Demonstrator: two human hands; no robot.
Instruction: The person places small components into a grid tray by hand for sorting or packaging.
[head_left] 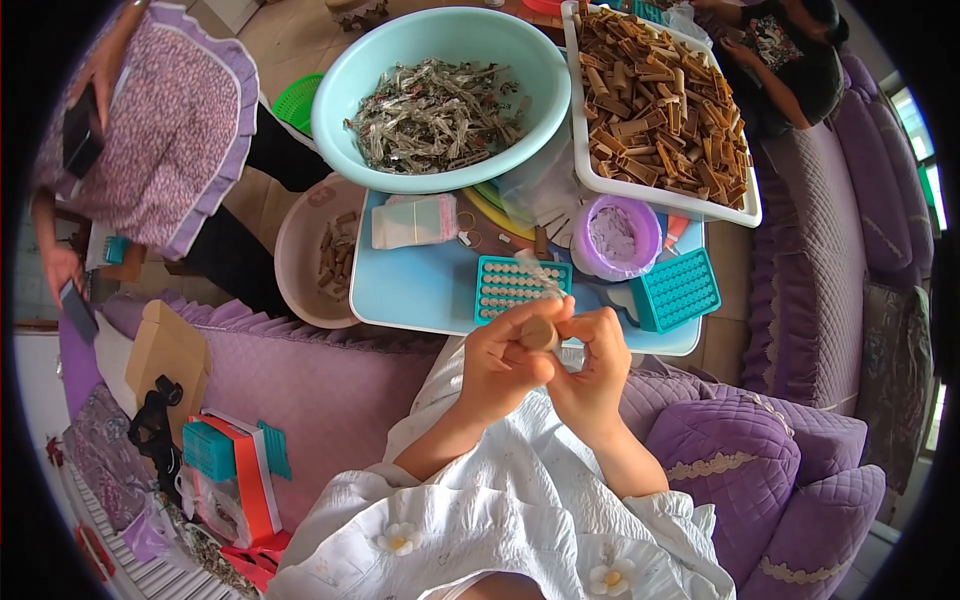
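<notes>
Close in front of me I hold a short brown cardboard tube (538, 333), one end facing up at me. My left hand (500, 360) has its fingers closed round the tube's left side. On the other side, my right hand (595, 370) pinches at it with thumb and fingers. A crinkled strip of clear plastic (541, 275) rises just beyond my fingertips; whether it is joined to the tube I cannot tell. Behind it lies a teal tray (482, 312) with rows of small whitish round pieces. A second teal rack (682, 290) with rows of holes stands to the right.
On the blue table (400, 290) are a large pale-blue basin (335, 140) of clear plastic-wrapped bits, a white tray (752, 205) heaped with brown tubes, and a purple tub (650, 240) of white slips. A pink basin (290, 250) stands left. Two other people are nearby.
</notes>
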